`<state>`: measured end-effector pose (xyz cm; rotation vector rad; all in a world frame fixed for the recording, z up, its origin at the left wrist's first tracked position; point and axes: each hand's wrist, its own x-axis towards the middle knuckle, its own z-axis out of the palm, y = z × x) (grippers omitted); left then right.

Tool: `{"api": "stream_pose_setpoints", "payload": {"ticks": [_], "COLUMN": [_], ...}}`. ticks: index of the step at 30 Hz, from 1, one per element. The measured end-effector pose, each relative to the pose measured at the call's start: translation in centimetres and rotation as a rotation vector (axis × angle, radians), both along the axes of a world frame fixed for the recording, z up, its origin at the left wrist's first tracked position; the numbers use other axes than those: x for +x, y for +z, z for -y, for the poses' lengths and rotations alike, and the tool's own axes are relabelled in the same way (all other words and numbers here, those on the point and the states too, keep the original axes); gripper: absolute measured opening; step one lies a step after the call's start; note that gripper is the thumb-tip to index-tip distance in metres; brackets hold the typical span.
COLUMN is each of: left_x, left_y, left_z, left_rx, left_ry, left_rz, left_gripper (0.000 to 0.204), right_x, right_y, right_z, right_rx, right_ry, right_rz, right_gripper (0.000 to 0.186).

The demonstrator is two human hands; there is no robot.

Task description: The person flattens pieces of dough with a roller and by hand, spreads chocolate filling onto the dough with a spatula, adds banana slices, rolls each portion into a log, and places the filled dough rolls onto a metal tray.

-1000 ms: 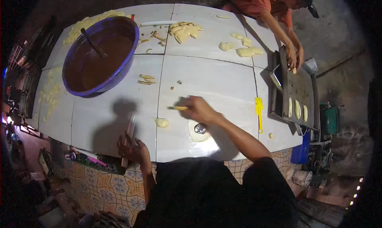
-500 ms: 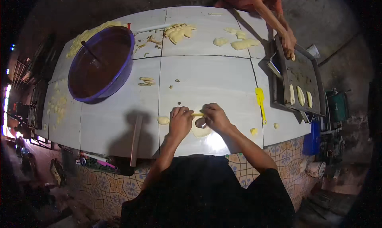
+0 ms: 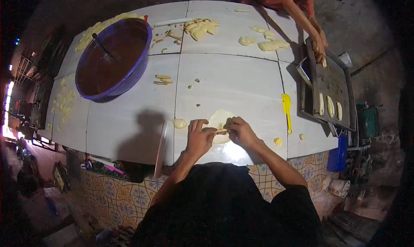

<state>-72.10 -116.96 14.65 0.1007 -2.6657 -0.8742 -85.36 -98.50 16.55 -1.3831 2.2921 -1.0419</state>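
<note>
Now, head view only:
Left hand: your left hand (image 3: 199, 137) lies knuckles up at 6 o'clock on the table (image 3: 233, 79), fingers curled, tips pinching the near edge of the dough round (image 3: 220, 120).
Right hand: your right hand (image 3: 241, 132) mirrors it from the other side, fingers bent in on the same edge; a brown strip of filling (image 3: 221, 131) shows between the two hands.
Dough round: flat and pale, at 6 o'clock, touching both hands.
Doing it well: keep both sets of fingertips level and press evenly, so the edge folds snugly over the filling and does not tear, as far as one can judge.
Purple bowl: the purple bowl (image 3: 113, 57) at 10 o'clock holds a brown paste with a utensil (image 3: 102, 45) standing in it.
Metal tray: the metal tray (image 3: 330, 89) at 3 o'clock carries three shaped pale pieces (image 3: 330, 106); another person's hand (image 3: 320, 48) reaches to its far end.
Loose bits: a small dough lump (image 3: 179, 123) sits just left of your left hand; a yellow scraper (image 3: 286, 111) lies to the right.
</note>
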Motion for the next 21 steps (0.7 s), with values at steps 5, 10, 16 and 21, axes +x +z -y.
{"api": "stream_pose_setpoints", "payload": {"ticks": [5, 10, 16, 21], "left_x": [2.3, 1.2, -2.2, -0.5], "left_y": [0.6, -1.4, -0.2, 1.5], "left_z": [-0.2, -0.6, -1.1, -1.1], "left_rx": [-0.035, -0.101, -0.024, -0.177], "left_ry": [-0.034, -0.122, 0.183, 0.099], "left_rz": [-0.126, -0.206, -0.15, -0.085], "left_gripper": [0.039, 0.016, 0.018, 0.031], "right_x": [2.4, 3.3, 0.8, 1.2], "right_y": [-0.4, -1.5, -1.6, -0.4], "right_z": [-2.0, -1.7, 0.0, -0.7], "right_rx": [-0.095, -0.17, -0.21, -0.198], "right_ry": [-0.003, -0.053, -0.258, -0.136], "right_rz": [-0.153, -0.122, 0.008, -0.245], "right_gripper": [0.031, 0.019, 0.026, 0.037]}}
